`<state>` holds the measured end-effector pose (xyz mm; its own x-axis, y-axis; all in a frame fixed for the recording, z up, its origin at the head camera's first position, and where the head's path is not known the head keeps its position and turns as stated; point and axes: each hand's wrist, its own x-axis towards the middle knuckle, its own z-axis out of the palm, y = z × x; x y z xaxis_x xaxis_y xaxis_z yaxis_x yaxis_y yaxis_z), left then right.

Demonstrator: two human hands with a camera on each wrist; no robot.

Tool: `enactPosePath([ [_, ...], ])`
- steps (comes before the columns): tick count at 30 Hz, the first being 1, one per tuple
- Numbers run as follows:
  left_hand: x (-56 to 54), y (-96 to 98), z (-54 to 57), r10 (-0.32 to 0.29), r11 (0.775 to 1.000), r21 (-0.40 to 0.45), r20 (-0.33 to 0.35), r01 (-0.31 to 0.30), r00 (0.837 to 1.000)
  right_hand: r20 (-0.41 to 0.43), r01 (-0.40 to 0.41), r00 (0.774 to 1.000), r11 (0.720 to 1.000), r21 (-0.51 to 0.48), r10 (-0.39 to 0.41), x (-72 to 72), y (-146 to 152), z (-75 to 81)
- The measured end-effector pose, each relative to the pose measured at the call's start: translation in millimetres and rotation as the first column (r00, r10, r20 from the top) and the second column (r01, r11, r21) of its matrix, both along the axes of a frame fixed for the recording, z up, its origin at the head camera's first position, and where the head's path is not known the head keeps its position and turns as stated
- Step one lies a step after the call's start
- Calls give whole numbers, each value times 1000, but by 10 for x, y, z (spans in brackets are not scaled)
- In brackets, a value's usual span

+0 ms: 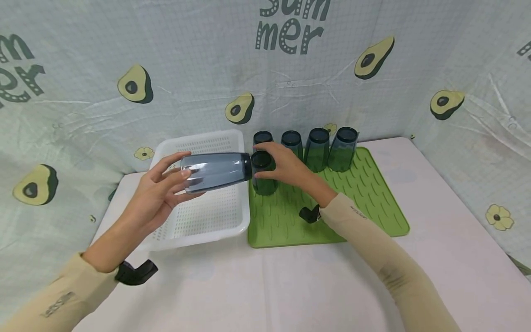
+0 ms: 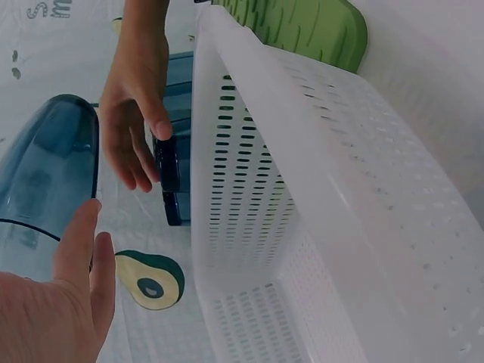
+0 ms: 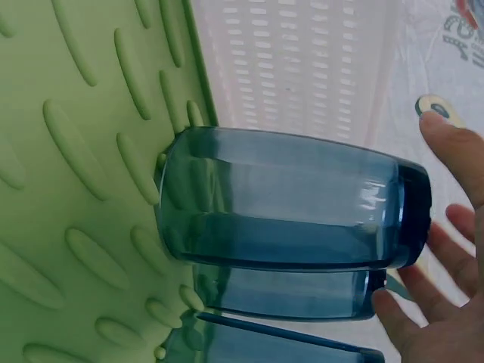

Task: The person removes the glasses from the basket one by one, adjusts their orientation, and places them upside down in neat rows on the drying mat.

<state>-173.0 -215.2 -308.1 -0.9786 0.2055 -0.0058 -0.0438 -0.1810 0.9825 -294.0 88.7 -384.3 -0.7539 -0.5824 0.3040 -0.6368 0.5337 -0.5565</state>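
My left hand (image 1: 155, 193) holds a clear blue drinking glass (image 1: 215, 171) on its side above the white basket, fingers and thumb about its rim end. The glass's dark base points right. My right hand (image 1: 288, 167) is at the front left glass (image 1: 264, 180), which stands upside down on the green drying mat (image 1: 332, 207). In the right wrist view, thumb and fingers are spread around the base of that glass (image 3: 295, 200), with a gap at the thumb. Contact of the other fingers is hard to tell.
Several more upside-down glasses (image 1: 318, 150) stand in a row along the mat's back edge. The white perforated basket (image 1: 242, 216) sits left of the mat on the white-covered table (image 1: 249, 290). Behind hangs an avocado-print cloth (image 1: 186, 60).
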Motion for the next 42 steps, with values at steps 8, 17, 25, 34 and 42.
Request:
enactPosePath([
  [8,-10,14,-20,-42,993,107,-5,43,999,-54,-107,994,981,-159,100,89,33,71],
  [17,-31,71,-50,-96,971,221,18,90,995,-23,-292,947,826,-482,321,169,25,194],
  [25,-18,155,-54,-139,959,249,-2,135,990,-26,-373,874,636,-675,485,198,-36,277],
  [34,-27,204,-71,-194,925,325,-39,195,980,-75,-434,796,481,-762,600,218,-84,345],
  [42,-11,241,-100,-243,875,420,-52,242,969,-94,-487,733,423,-764,674,289,-224,470],
])
